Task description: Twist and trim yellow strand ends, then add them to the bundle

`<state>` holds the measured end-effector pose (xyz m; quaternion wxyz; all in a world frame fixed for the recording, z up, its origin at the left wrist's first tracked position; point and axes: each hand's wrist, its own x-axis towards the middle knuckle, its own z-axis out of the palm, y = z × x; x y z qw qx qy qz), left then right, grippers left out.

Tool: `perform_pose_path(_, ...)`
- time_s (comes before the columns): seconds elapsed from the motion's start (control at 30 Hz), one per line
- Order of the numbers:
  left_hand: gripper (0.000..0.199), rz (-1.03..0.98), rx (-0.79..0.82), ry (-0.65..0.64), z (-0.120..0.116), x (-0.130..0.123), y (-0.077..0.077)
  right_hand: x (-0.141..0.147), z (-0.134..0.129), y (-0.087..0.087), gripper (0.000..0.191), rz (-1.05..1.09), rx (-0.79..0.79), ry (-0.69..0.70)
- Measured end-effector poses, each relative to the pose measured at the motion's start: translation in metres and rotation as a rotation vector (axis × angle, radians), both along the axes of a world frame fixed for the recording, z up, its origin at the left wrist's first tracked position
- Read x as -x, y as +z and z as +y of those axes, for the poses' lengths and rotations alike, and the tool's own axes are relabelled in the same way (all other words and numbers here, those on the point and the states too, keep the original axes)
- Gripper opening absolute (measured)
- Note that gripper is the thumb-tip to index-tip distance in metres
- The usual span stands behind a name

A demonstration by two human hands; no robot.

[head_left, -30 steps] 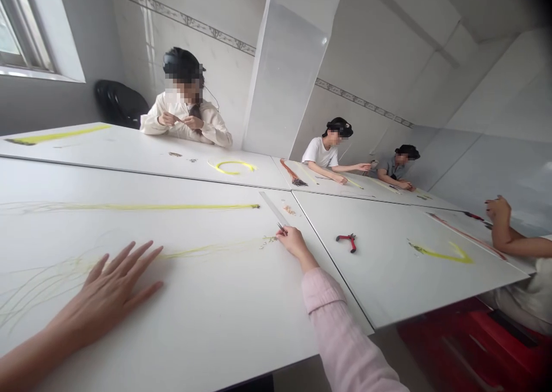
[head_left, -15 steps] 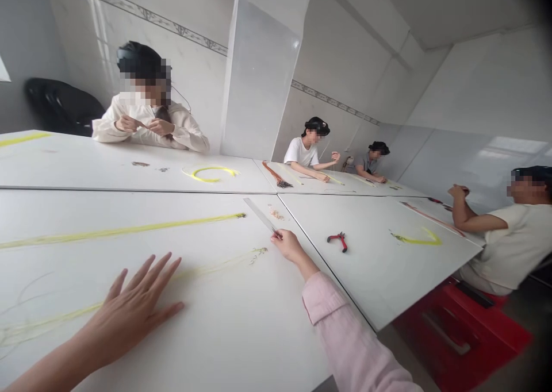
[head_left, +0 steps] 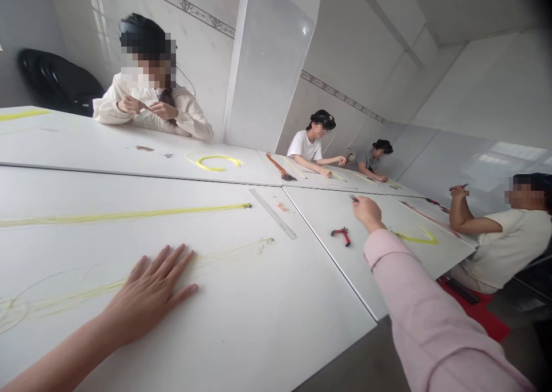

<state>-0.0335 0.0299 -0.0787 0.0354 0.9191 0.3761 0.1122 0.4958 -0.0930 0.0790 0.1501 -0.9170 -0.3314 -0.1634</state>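
My left hand (head_left: 153, 297) lies flat with fingers spread on the white table, over a thin yellow bundle of line (head_left: 81, 294). That bundle runs to several small hooks (head_left: 266, 243) right of the hand. My right hand (head_left: 366, 211) is closed around a small dark pointed item (head_left: 353, 198), too small to name, above the right table. Red-handled pliers (head_left: 342, 235) lie left of and below this hand. Between the two hands rests a clear ruler (head_left: 272, 214), beside a little pile of tan bits (head_left: 282, 207). A second yellow bundle (head_left: 129, 215) stretches across the table behind my left hand.
Across the tables sit a person in a cream top (head_left: 150, 102) and two others farther back. Another person (head_left: 513, 225) sits at the right. A curved yellow bundle (head_left: 211, 168) and an orange bundle (head_left: 278, 166) lie on the far tables.
My right hand has left the ruler's near end and moved right, past the pliers, with a small dark item in it. My left hand stays flat on the yellow line. The view has shifted slightly.
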Motion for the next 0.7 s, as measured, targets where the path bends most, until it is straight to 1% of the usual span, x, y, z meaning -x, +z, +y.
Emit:
perform_pose_path(0.07, 0.070, 0.002, 0.015, 0.003, -0.001, -0.001, 0.001, -0.011, -0.015, 0.025, 0.022, -0.058, -0.063, -0.053)
perform_pose_path(0.13, 0.069, 0.012, 0.030, 0.015, -0.002, -0.002, 0.004, -0.016, -0.025, 0.048, 0.024, -0.107, -0.127, -0.066)
perform_pose_path(0.2, 0.069, 0.018, 0.039, 0.026, -0.004, -0.004, 0.007, -0.015, -0.029, 0.069, 0.025, -0.138, -0.188, -0.045)
perform_pose_path(0.27, 0.068, 0.020, 0.045, 0.034, -0.006, -0.005, 0.010, -0.006, -0.028, 0.088, 0.023, -0.160, -0.242, 0.005)
perform_pose_path(0.37, 0.070, -0.010, 0.046, 0.049, -0.009, -0.004, 0.012, 0.025, -0.019, 0.109, 0.019, -0.177, -0.338, 0.141)
perform_pose_path(0.43, 0.068, -0.062, 0.036, 0.063, -0.009, -0.004, 0.013, 0.060, -0.009, 0.116, 0.015, -0.089, -0.524, 0.403)
perform_pose_path(0.5, 0.065, -0.129, 0.031, 0.070, -0.010, -0.005, 0.017, 0.104, 0.001, 0.113, 0.014, 0.075, -0.631, 0.614)
perform_pose_path(0.57, 0.064, -0.219, 0.071, 0.077, -0.012, -0.010, 0.029, 0.154, 0.009, 0.099, 0.016, 0.288, -0.671, 0.785)
perform_pose_path(0.6, 0.064, -0.276, 0.120, 0.087, -0.014, -0.014, 0.037, 0.179, 0.013, 0.087, 0.016, 0.388, -0.679, 0.850)
perform_pose_path(0.63, 0.063, -0.348, 0.184, 0.098, -0.017, -0.018, 0.046, 0.204, 0.017, 0.072, 0.016, 0.483, -0.644, 0.924)
perform_pose_path(0.7, 0.058, -0.512, 0.342, 0.127, -0.026, -0.028, 0.066, 0.249, 0.025, 0.037, 0.017, 0.699, -0.557, 1.020)
